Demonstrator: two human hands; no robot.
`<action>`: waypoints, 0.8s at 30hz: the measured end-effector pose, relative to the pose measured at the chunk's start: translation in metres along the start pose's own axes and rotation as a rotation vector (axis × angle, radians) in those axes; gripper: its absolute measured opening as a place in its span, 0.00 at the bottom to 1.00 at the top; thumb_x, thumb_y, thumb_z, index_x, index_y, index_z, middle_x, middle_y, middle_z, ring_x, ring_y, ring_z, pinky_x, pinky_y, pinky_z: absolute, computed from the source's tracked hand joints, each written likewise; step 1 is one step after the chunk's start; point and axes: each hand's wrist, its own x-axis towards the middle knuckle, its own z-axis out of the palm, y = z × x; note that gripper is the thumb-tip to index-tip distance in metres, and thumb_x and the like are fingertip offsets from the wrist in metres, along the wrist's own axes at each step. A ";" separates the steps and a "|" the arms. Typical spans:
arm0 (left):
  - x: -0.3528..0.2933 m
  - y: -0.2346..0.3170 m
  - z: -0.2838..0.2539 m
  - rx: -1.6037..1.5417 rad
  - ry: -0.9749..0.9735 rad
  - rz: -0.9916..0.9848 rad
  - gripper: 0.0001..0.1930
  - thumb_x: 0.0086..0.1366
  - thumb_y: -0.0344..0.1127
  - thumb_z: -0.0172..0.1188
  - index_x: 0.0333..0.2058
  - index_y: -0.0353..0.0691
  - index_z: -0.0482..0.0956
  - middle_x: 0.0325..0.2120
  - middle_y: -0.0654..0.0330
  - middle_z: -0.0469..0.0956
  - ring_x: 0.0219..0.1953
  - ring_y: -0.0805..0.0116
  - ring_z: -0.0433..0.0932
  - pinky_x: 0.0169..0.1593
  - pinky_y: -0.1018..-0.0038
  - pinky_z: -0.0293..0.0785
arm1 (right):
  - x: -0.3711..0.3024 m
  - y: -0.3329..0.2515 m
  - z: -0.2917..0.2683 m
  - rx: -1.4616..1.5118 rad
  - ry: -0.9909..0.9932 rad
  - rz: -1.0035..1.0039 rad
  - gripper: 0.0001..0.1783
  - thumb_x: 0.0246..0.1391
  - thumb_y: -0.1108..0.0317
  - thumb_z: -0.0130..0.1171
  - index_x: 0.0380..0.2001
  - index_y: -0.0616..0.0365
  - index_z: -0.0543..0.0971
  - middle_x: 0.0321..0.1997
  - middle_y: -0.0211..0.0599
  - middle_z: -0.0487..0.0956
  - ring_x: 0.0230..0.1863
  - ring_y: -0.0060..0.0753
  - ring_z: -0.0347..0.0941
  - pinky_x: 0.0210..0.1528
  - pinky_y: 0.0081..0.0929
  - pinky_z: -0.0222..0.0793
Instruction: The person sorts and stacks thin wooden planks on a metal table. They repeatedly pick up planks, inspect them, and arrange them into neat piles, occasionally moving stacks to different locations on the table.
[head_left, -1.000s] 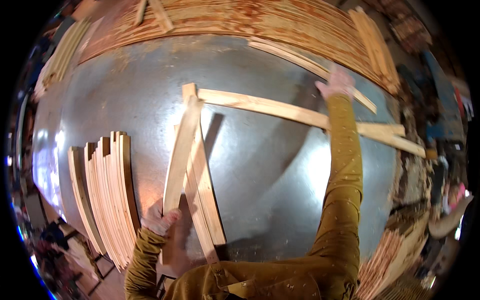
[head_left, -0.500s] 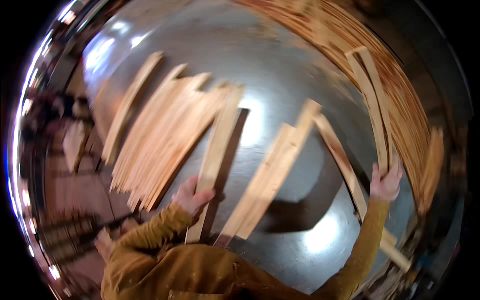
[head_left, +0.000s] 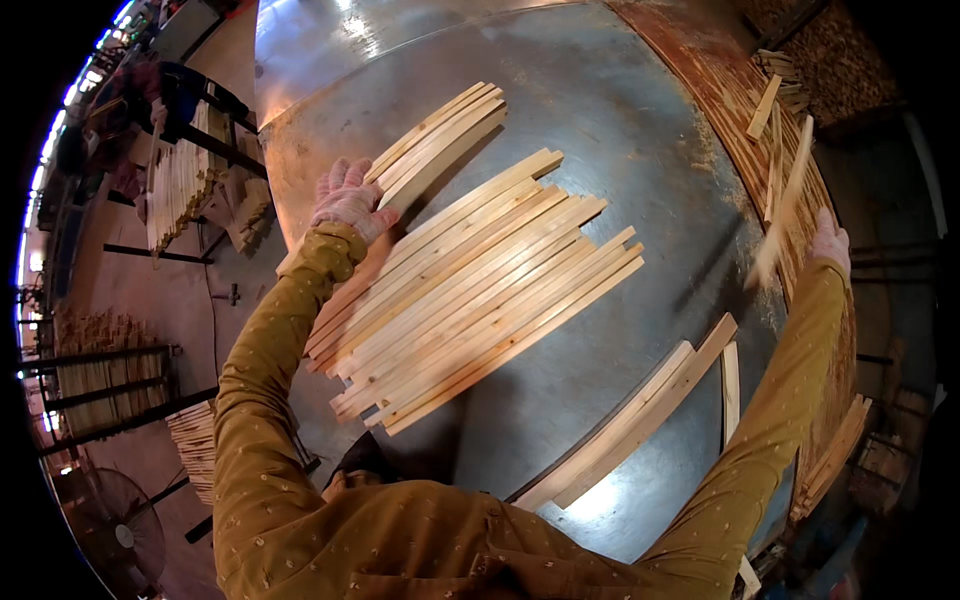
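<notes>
My left hand [head_left: 350, 203] lies with spread fingers across a small group of pale wooden strips [head_left: 440, 140] on the left of the metal table. Just right of that group, a wider bundle of wooden strips [head_left: 480, 280] lies side by side, with uneven ends. My right hand [head_left: 830, 243] is at the far right, over the table's brown wooden border, its fingers stretched and nothing visible in them. Beside it, apart from the fingers, a motion-blurred wooden strip [head_left: 786, 215] is tilted, and another thin strip [head_left: 774, 165] stands close by.
The grey metal table [head_left: 620, 130] carries two more strips [head_left: 630, 425] near my front and a short strip [head_left: 731, 390] by my right forearm. Stacked wood [head_left: 185, 195] rests on racks at the left. A fan [head_left: 120, 530] stands at lower left.
My left hand has moved up and left, from a single strip to the small group. My right hand has let go of the strips it held. The view has shifted and turned.
</notes>
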 end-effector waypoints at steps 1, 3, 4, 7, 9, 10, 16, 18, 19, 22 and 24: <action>0.011 -0.006 0.007 0.086 0.002 0.009 0.22 0.59 0.48 0.66 0.50 0.46 0.82 0.68 0.52 0.59 0.71 0.48 0.49 0.70 0.63 0.51 | -0.010 0.004 0.018 -0.240 -0.048 -0.054 0.49 0.53 0.30 0.55 0.65 0.59 0.65 0.52 0.52 0.77 0.52 0.50 0.75 0.54 0.43 0.70; 0.026 -0.017 0.027 0.041 0.073 0.012 0.33 0.56 0.48 0.68 0.60 0.46 0.73 0.68 0.51 0.58 0.71 0.47 0.51 0.69 0.62 0.55 | -0.041 0.020 0.040 -0.736 -0.138 -0.142 0.51 0.51 0.28 0.54 0.65 0.58 0.64 0.61 0.57 0.73 0.61 0.59 0.70 0.61 0.49 0.65; 0.026 -0.034 0.051 -0.013 0.119 -0.014 0.36 0.55 0.48 0.69 0.62 0.46 0.70 0.68 0.50 0.59 0.70 0.47 0.54 0.69 0.62 0.57 | -0.092 0.025 0.057 -0.737 -0.086 -0.158 0.51 0.50 0.29 0.55 0.65 0.57 0.63 0.62 0.58 0.71 0.61 0.61 0.70 0.61 0.51 0.66; 0.040 -0.035 0.070 -0.127 0.031 0.034 0.47 0.51 0.45 0.72 0.67 0.44 0.59 0.64 0.47 0.64 0.65 0.49 0.64 0.66 0.62 0.63 | -0.264 0.054 0.024 -0.591 -0.143 0.146 0.43 0.51 0.37 0.56 0.63 0.55 0.65 0.61 0.56 0.70 0.59 0.60 0.70 0.55 0.54 0.70; 0.038 -0.085 0.091 -0.180 0.043 -0.103 0.46 0.51 0.41 0.72 0.67 0.42 0.59 0.61 0.47 0.68 0.63 0.51 0.68 0.64 0.63 0.66 | -0.371 0.091 0.022 -0.632 -0.138 0.145 0.40 0.50 0.40 0.58 0.59 0.57 0.67 0.61 0.59 0.68 0.59 0.62 0.69 0.52 0.51 0.72; 0.047 -0.129 0.105 -0.153 0.189 0.052 0.46 0.52 0.42 0.71 0.68 0.43 0.58 0.62 0.46 0.67 0.63 0.48 0.67 0.64 0.62 0.66 | -0.416 0.116 0.016 -0.596 -0.276 0.171 0.48 0.49 0.37 0.59 0.65 0.55 0.59 0.64 0.63 0.63 0.64 0.64 0.63 0.59 0.53 0.66; -0.049 -0.003 0.038 -0.648 0.183 0.137 0.35 0.68 0.53 0.57 0.68 0.49 0.57 0.64 0.43 0.63 0.60 0.52 0.71 0.57 0.56 0.76 | -0.572 0.137 -0.010 -0.680 -0.395 0.178 0.58 0.44 0.45 0.67 0.72 0.53 0.48 0.71 0.63 0.52 0.69 0.67 0.53 0.67 0.53 0.57; -0.141 0.058 0.071 -1.037 -0.056 0.327 0.39 0.66 0.51 0.61 0.69 0.43 0.54 0.65 0.43 0.61 0.62 0.52 0.69 0.62 0.57 0.70 | -0.562 0.129 -0.014 -0.483 -0.377 0.153 0.50 0.46 0.53 0.66 0.67 0.59 0.55 0.64 0.64 0.61 0.63 0.65 0.60 0.62 0.51 0.63; -0.178 0.090 0.093 -1.167 -0.299 0.426 0.41 0.65 0.50 0.62 0.69 0.40 0.53 0.66 0.43 0.61 0.63 0.52 0.68 0.64 0.57 0.67 | -0.553 0.126 -0.018 -0.394 -0.342 0.150 0.46 0.46 0.57 0.66 0.65 0.62 0.58 0.60 0.64 0.65 0.61 0.65 0.64 0.59 0.51 0.66; -0.259 0.154 0.150 -1.252 -0.827 0.353 0.39 0.69 0.55 0.53 0.69 0.38 0.53 0.65 0.47 0.62 0.65 0.59 0.63 0.65 0.61 0.62 | -0.525 0.139 -0.035 0.643 -0.579 0.458 0.41 0.47 0.67 0.60 0.65 0.63 0.60 0.57 0.57 0.72 0.57 0.57 0.71 0.59 0.45 0.70; -0.267 0.188 0.143 -1.449 -1.162 0.212 0.41 0.69 0.63 0.47 0.67 0.33 0.58 0.51 0.47 0.76 0.51 0.55 0.77 0.50 0.58 0.76 | -0.511 0.136 -0.048 1.345 -0.709 0.690 0.36 0.50 0.69 0.50 0.64 0.69 0.61 0.54 0.52 0.75 0.52 0.51 0.75 0.59 0.42 0.72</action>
